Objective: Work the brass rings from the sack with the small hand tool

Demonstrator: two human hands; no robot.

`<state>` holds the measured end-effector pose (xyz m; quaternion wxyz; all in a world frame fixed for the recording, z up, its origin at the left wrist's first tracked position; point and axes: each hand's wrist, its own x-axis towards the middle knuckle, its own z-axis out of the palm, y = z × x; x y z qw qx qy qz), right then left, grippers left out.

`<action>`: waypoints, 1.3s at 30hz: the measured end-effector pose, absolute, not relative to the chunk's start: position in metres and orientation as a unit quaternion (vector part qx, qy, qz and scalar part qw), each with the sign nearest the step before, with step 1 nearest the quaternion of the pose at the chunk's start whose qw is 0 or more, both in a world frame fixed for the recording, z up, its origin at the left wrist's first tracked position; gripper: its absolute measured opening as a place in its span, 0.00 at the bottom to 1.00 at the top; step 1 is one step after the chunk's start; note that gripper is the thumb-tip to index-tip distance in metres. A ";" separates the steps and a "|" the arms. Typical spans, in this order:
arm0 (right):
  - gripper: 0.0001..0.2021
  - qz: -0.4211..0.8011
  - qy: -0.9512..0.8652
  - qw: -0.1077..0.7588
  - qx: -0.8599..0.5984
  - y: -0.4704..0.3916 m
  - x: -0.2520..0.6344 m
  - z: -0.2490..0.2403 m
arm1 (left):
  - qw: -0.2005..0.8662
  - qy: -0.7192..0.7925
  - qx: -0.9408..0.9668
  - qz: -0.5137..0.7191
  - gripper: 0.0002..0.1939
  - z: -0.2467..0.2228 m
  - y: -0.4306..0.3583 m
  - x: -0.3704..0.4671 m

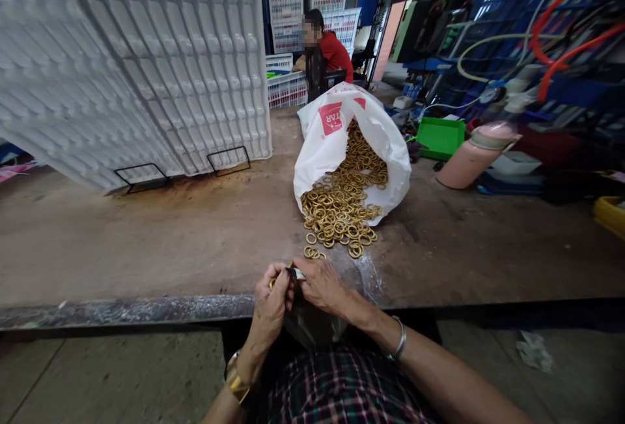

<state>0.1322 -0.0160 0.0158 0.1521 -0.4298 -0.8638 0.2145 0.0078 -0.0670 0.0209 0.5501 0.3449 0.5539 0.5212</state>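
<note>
At the table's front edge, my two hands meet with fingers closed. My left hand (269,303) grips a gold-coloured ring (272,284), which shows beside its fingers. My right hand (325,287) is pinched against the left fingertips. A small white piece (299,274) shows at its thumb, with something dark next to it; I cannot tell what either is. Just beyond my hands, a heap of gold-coloured rings (336,215) spills from the mouth of a white plastic bag (395,144) with red print. Several loose rings (315,253) lie nearest my fingers.
White ribbed trays (195,72) stand upright on the brown table (205,241) at left, by black wire stands (228,160). A pink bottle (471,157) and green tray (441,137) are at right. Behind, a person in red (336,53) sits near stacked crates (286,4).
</note>
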 end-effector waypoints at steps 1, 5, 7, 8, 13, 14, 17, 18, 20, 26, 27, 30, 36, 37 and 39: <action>0.08 0.208 -0.867 0.144 -0.430 -0.016 0.132 0.016 | 0.544 0.560 0.349 0.518 0.18 0.021 -0.067 0.008; 0.09 0.199 -0.871 0.113 -0.434 -0.015 0.132 0.018 | 0.524 0.576 0.365 0.511 0.19 0.024 -0.068 0.009; 0.09 0.198 -0.872 0.105 -0.435 -0.015 0.131 0.017 | 0.514 0.580 0.373 0.510 0.19 0.024 -0.068 0.009; 0.09 0.196 -0.872 0.101 -0.437 -0.015 0.130 0.017 | 0.511 0.582 0.375 0.509 0.19 0.023 -0.068 0.009; 0.11 0.175 -0.863 0.067 -0.470 -0.018 0.122 0.018 | 0.510 0.583 0.372 0.512 0.18 0.016 -0.071 0.004; 0.11 0.171 -0.860 0.062 -0.477 -0.017 0.121 0.018 | 0.513 0.578 0.372 0.514 0.18 0.015 -0.074 0.003; 0.12 0.168 -0.850 0.049 -0.497 -0.011 0.124 0.017 | 0.535 0.555 0.366 0.522 0.16 0.017 -0.082 0.001; 0.12 0.171 -0.847 0.053 -0.500 -0.009 0.125 0.016 | 0.548 0.543 0.358 0.525 0.16 0.019 -0.084 0.000; 0.10 0.195 -0.842 0.095 -0.494 -0.005 0.128 0.017 | 0.577 0.520 0.335 0.533 0.15 0.022 -0.087 0.000; 0.13 0.436 -0.740 0.284 -0.426 -0.011 0.119 0.033 | 0.613 0.496 0.289 0.543 0.16 0.024 -0.080 -0.001; 0.13 0.466 -0.729 0.286 -0.411 -0.013 0.117 0.035 | 0.610 0.503 0.291 0.538 0.17 0.024 -0.080 -0.001; 0.14 0.512 -0.712 0.277 -0.393 -0.016 0.115 0.037 | 0.594 0.524 0.309 0.526 0.18 0.021 -0.080 -0.002; 0.13 0.551 -0.681 0.288 -0.386 -0.013 0.115 0.032 | 0.609 0.508 0.301 0.529 0.15 0.018 -0.082 -0.001; 0.13 0.554 -0.679 0.291 -0.384 -0.013 0.115 0.031 | 0.614 0.502 0.296 0.533 0.15 0.018 -0.082 -0.001; 0.14 0.555 -0.676 0.297 -0.383 -0.013 0.115 0.030 | 0.623 0.490 0.286 0.539 0.15 0.018 -0.081 -0.001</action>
